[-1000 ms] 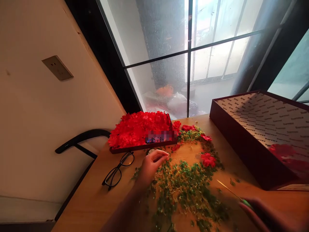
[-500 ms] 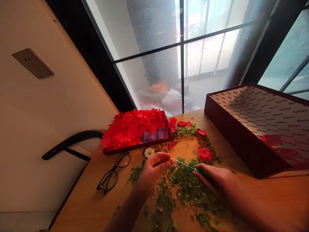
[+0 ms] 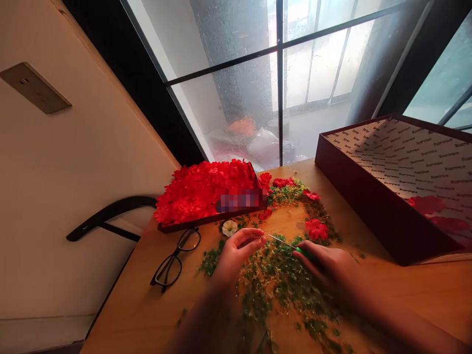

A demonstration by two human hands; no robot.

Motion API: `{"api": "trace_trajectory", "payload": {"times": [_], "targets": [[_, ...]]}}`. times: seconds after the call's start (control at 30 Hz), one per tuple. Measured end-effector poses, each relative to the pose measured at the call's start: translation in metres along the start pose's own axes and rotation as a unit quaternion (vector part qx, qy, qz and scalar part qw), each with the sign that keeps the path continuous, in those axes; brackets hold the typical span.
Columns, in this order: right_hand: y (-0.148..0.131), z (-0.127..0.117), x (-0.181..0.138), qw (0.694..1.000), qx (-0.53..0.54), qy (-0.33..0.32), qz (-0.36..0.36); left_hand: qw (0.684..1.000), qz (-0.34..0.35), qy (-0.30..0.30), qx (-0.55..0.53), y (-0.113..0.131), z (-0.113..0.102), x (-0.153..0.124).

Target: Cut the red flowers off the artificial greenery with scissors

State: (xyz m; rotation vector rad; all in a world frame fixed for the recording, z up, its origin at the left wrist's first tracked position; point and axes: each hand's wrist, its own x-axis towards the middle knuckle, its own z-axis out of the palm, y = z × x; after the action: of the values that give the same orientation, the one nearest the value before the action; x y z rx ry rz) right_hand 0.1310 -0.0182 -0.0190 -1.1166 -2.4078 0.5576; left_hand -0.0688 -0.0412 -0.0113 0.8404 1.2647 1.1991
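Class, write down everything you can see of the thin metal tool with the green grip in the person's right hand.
The thin metal tool has a long, straight, slender shaft, pale gold in this light, ending in a green grip. The right hand pinches it at the grip, and the shaft slants across towards the left hand, its tip close to those fingers. Whether they touch cannot be told. It is held above scattered green sprigs.

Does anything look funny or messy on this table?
Yes. Tiny green bits are scattered all over the table, and one white flower lies beside the tray of red flowers, so it stands out from all the red.
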Motion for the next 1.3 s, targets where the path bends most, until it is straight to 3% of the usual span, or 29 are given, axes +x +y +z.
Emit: {"api": "trace_trajectory", "payload": {"times": [0.23, 0.37, 0.7, 0.9, 1.13, 1.2, 1.3], "targets": [[0.011, 0.019, -0.009, 0.999, 0.001, 0.016, -0.042, 0.999, -0.035, 0.004, -0.006, -0.007, -0.003, 0.004], [0.013, 0.024, -0.008, 1.0, -0.002, 0.006, -0.026, 0.998, -0.062, -0.003, -0.003, -0.01, -0.002, 0.005], [0.009, 0.021, -0.008, 0.999, 0.034, -0.033, -0.017, 0.998, -0.053, 0.019, -0.006, -0.011, 0.002, 0.003], [0.007, 0.019, -0.007, 0.999, 0.03, -0.012, -0.004, 0.999, -0.049, 0.015, -0.006, -0.013, 0.002, 0.004], [0.007, 0.023, -0.007, 0.999, 0.024, -0.039, -0.029, 0.986, 0.032, -0.029, 0.162, -0.013, 0.007, -0.002], [0.008, 0.028, -0.008, 0.997, 0.003, -0.05, -0.057, 0.962, 0.083, -0.07, 0.25, -0.012, 0.009, -0.005], [0.014, 0.038, -0.011, 0.99, -0.044, -0.04, -0.13, 0.9, 0.197, -0.124, 0.368, -0.011, 0.014, -0.008]]}}
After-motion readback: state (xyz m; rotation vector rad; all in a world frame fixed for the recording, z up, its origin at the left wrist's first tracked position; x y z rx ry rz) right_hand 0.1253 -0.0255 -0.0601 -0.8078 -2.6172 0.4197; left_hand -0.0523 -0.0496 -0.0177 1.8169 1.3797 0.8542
